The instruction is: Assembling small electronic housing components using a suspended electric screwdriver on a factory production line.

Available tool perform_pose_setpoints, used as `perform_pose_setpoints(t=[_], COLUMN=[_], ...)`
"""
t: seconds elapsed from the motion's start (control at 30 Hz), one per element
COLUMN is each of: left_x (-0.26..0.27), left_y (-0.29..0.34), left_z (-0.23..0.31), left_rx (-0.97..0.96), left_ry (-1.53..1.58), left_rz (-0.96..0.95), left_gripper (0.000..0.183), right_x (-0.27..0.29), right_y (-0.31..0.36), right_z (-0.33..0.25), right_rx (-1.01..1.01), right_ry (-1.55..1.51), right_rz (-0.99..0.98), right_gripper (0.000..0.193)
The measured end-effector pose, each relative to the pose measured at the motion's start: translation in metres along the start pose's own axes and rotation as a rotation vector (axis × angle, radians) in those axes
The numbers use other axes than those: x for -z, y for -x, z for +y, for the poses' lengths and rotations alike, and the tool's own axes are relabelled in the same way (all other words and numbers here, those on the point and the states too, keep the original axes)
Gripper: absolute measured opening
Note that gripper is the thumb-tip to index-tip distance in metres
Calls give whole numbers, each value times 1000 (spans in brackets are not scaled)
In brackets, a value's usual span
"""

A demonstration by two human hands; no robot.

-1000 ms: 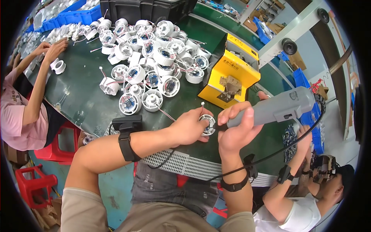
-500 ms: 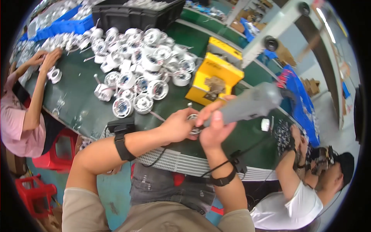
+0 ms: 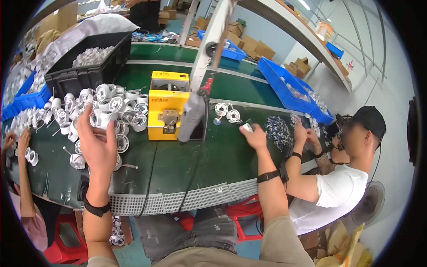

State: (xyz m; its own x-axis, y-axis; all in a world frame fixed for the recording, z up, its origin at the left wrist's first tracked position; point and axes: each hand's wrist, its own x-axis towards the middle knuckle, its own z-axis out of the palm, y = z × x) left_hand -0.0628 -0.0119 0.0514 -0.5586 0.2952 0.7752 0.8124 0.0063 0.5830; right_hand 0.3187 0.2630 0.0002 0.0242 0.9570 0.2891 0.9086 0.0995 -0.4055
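Apart now, where earlier they met, are the left hand (image 3: 98, 144), thumb and fingers spread before heaped white round plastic housings (image 3: 116, 106), contact unclear, and the right hand (image 3: 256, 139), pinching a small whitish part (image 3: 247, 128) above the dark-green tabletop (image 3: 227, 155). Between them, a grey cylindrical power tool (image 3: 192, 118), released, hangs slightly tilted beside a yellow box-shaped device (image 3: 159, 100).

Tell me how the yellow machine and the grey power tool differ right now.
The yellow machine is boxy; the grey power tool is long and rounded. The yellow machine stands upright on the green table; the grey power tool tilts, its cord end up. Neither is being held.
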Motion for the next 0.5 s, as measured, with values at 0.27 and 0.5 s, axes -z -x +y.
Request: perform_pose_setpoints(t=[0.27, 0.5], left_x=[-26, -44], left_y=[65, 76], left_z=[25, 16], left_rx=[822, 959], left_ry=[1008, 1320], left_rz=[-1272, -1343], left_gripper=[45, 46], right_x=[15, 1], right_y=[157, 202], right_z=[-95, -144], right_rx=[488, 507], right_ry=[-609, -920], right_rz=[-139, -401], right_gripper=[56, 57])
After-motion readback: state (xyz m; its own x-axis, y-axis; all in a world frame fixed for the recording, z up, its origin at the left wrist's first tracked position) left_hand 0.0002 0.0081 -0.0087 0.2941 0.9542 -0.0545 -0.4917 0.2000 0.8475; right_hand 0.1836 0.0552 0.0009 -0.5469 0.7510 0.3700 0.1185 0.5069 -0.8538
